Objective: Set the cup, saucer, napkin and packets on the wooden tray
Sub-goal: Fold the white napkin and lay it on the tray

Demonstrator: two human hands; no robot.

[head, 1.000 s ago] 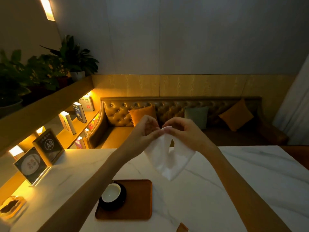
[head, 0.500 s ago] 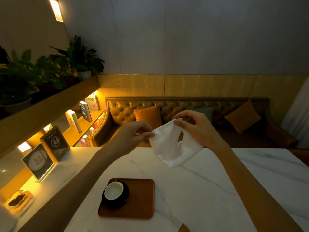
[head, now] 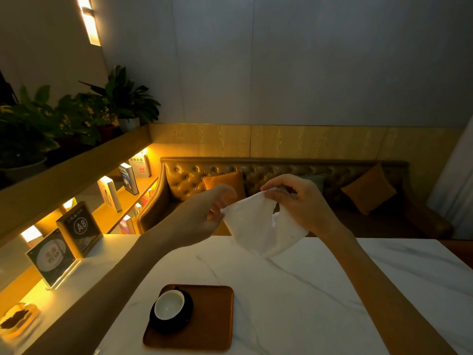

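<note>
A white napkin (head: 258, 226) hangs in the air above the far side of the marble table (head: 320, 290). My left hand (head: 202, 216) pinches its left corner and my right hand (head: 299, 201) pinches its upper right corner, so the cloth is spread between them. Below, near the table's front edge, lies the wooden tray (head: 215, 316). A black cup with a white inside (head: 169, 304) stands on a black saucer (head: 186, 316) on the tray's left half. No packets show in this frame.
Two acrylic sign stands (head: 64, 247) stand at the table's left edge, by a lit bookshelf. A small dish (head: 18, 319) sits at the lower left. A leather sofa with cushions (head: 281, 180) runs behind the table.
My hands have drawn apart, spreading the napkin wider. The view has shifted slightly, and the brown object at the bottom edge is out of frame.
</note>
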